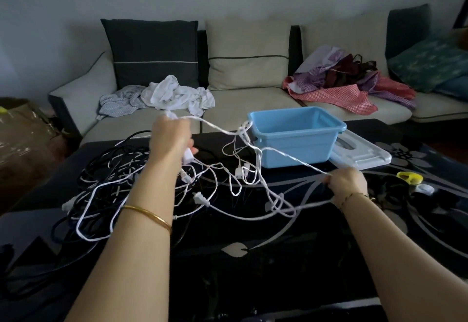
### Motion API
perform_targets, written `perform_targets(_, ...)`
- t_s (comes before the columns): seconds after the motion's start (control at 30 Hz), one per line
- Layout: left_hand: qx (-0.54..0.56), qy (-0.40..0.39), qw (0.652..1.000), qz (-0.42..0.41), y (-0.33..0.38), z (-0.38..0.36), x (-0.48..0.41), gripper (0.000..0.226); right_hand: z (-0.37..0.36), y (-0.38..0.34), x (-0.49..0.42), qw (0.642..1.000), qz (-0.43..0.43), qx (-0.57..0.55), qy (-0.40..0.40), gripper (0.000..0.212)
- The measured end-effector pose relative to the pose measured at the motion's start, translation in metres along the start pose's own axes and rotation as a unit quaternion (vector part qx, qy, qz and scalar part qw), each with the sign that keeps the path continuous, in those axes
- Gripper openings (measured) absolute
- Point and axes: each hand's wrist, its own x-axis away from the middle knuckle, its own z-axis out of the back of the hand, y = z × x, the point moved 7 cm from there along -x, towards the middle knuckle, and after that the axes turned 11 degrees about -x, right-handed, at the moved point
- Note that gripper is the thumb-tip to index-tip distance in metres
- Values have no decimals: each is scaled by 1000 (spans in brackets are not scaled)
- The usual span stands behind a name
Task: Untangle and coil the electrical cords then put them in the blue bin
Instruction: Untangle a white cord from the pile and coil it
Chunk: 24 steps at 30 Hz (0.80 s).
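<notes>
I'm clenching my left hand [171,136] around the white cords [277,206] above the table [253,266], my right hand [348,182] pinching one strand; the tangle's lying just left of the blue bin [296,149].

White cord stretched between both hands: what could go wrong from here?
1. Pulling the white cord apart could tighten the knot beside the bin rather than free it.
2. Its loops cross the black cords, so lifting may drag that pile along.
</notes>
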Motion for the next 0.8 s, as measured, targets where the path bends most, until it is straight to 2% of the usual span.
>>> perform_targets(0.1,-53,2,999,1,2,4,-3,36,0,-2,2,997,2,79,-12,21)
perform_targets(0.2,-134,-57,989,-13,-1,-25,8,35,-24,-31,13,975,105,172,-94,20)
perform_targets(0.23,-149,-70,986,-18,-1,-33,11,36,-30,-42,22,970,132,169,-114,23)
perform_targets(0.3,-162,-86,983,-30,0,-43,14,36,-38,-60,40,968,168,115,-149,30)
perform_targets(0.37,-175,-97,979,-41,2,-49,16,33,-45,-87,64,959,204,2,-196,29)
perform_targets(0.43,-182,-103,976,-57,5,-52,20,22,-53,-109,93,929,207,-119,-283,22)
perform_targets(0.47,-185,-102,975,-70,8,-52,22,12,-58,-116,105,911,207,-140,-327,19)
perform_targets(0.53,-190,-98,974,-82,11,-51,27,4,-69,-122,120,890,253,-83,-370,12)
perform_targets(0.6,-207,-108,969,-82,10,-52,28,7,-73,-125,125,890,308,-14,-336,4)
perform_targets(0.67,-220,-149,962,-67,7,-58,34,11,-71,-126,120,901,342,19,-266,7)
perform_targets(0.73,-196,-224,955,-19,2,-66,43,18,-66,-126,114,905,356,25,-233,8)
perform_targets(0.8,-169,-310,935,19,2,-71,59,26,-61,-125,108,902,354,-8,-246,9)
